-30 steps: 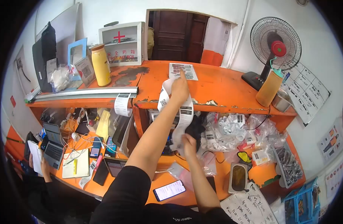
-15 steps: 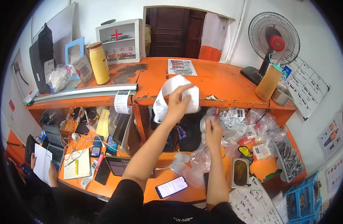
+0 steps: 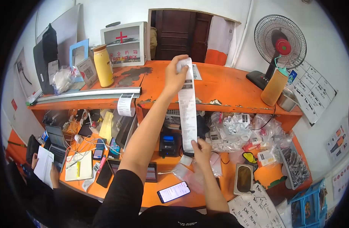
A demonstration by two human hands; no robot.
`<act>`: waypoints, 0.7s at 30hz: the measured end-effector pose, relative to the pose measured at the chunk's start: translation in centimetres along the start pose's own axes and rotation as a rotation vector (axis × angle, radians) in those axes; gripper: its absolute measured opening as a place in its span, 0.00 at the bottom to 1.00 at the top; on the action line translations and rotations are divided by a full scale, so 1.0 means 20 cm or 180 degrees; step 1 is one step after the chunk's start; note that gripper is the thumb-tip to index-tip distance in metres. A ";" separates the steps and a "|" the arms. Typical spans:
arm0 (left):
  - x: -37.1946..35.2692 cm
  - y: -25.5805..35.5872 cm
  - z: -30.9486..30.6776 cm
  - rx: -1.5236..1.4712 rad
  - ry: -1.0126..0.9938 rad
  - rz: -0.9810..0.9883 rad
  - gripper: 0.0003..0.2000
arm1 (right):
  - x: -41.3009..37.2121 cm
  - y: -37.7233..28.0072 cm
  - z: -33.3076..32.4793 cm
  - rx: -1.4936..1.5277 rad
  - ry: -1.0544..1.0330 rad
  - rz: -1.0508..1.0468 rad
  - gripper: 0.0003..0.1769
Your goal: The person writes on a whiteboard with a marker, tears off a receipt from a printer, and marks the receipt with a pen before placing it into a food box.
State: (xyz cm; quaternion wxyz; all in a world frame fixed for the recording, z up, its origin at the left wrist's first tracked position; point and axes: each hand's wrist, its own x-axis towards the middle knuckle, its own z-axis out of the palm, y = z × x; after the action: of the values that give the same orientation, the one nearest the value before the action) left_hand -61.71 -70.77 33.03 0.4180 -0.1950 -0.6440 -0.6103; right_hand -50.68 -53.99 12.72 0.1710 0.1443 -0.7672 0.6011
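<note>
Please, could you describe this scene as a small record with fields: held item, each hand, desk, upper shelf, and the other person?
Held item: long printed paper strip, stretched between both hands
Left hand: pinches the upper end
Right hand: grips the lower end
Desk: phone with lit screen; black device with blue panel, left of the strip in the picture
Upper shelf: first aid box, yellow bottle, fan
Other person: at picture left, holding white paper

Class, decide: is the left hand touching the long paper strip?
Touching: the head view shows the left hand holding the paper strip at its upper end, thumb over the paper.
</note>
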 end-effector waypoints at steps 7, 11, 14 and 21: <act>-0.07 -0.34 0.12 0.1603 -0.0417 -0.0153 0.20 | -0.31 0.30 -0.02 0.0048 0.0034 0.0162 0.11; -0.12 -0.33 0.15 0.1480 -0.0678 -0.0700 0.22 | -0.37 0.26 -0.06 0.0337 -0.0072 0.0580 0.11; -0.13 -0.33 0.16 0.1776 -0.0782 -0.0502 0.23 | -0.34 0.27 -0.07 0.0797 -0.0128 0.0460 0.11; -0.21 -0.24 0.16 0.1863 -0.1014 -0.0497 0.20 | -0.40 0.36 -0.10 0.0401 -0.0497 0.0786 0.11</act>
State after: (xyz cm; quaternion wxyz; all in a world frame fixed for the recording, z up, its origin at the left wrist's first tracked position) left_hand -63.94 -67.55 27.11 0.3024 -0.1098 -0.8620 -0.3917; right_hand -46.41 -50.19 3.43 0.0263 0.1056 -0.7508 0.6515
